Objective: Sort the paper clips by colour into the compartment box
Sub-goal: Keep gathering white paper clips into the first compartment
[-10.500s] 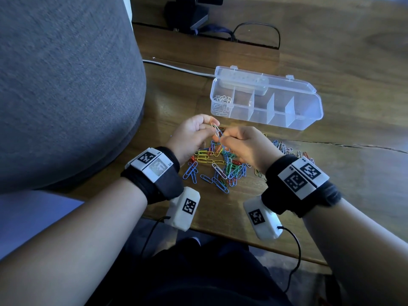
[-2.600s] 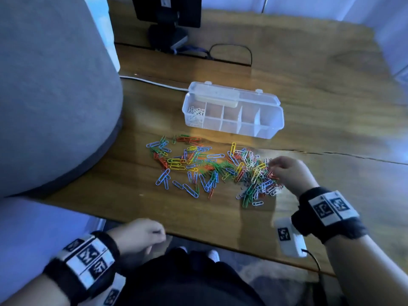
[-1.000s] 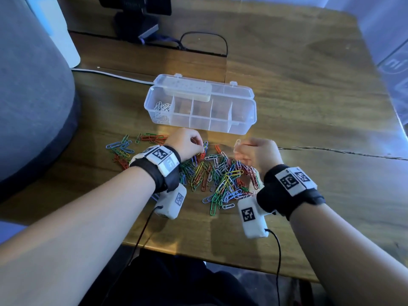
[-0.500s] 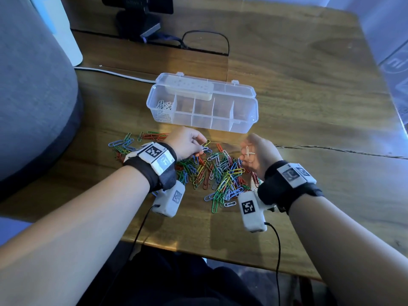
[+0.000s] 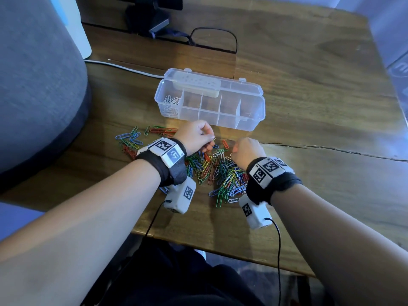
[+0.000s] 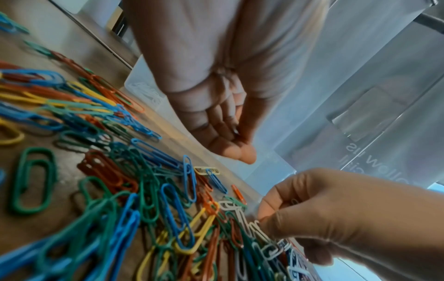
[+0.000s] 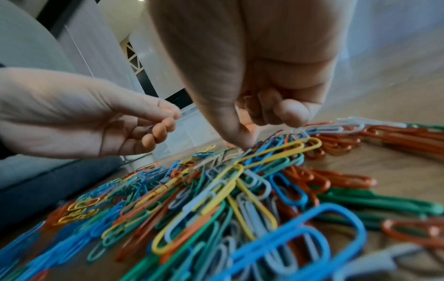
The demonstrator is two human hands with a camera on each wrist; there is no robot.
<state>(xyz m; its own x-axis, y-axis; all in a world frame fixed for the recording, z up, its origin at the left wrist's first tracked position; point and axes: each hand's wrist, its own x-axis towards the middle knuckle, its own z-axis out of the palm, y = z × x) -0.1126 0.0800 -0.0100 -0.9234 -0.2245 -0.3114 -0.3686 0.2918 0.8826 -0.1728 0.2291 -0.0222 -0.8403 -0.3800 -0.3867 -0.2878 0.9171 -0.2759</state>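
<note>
Right hand (image 5: 245, 154) was clenched on white clips over the paper clips (image 5: 220, 173) heaped on the worktop (image 5: 309, 195); left hand (image 5: 196, 138) pinched one clip. Light, stiff, slippery wire, probably best pinched across its loops. Compartment box (image 5: 254, 111) stood just beyond.

Both forearms are bare, with no sleeves showing. Each wrist wears a broad black fabric band (image 5: 174, 173) topped by a white plate printed with black square-patterned markers (image 5: 166, 150); the right wrist carries the same, a black band (image 5: 273, 186) and a marker plate (image 5: 268, 170). Under each wrist hangs a small white camera block bearing one more marker, the left one (image 5: 181, 198) and the right one (image 5: 254, 214), each trailing a thin black cable (image 5: 278, 246). Dark clothing covers the lap (image 5: 176, 277).
</note>
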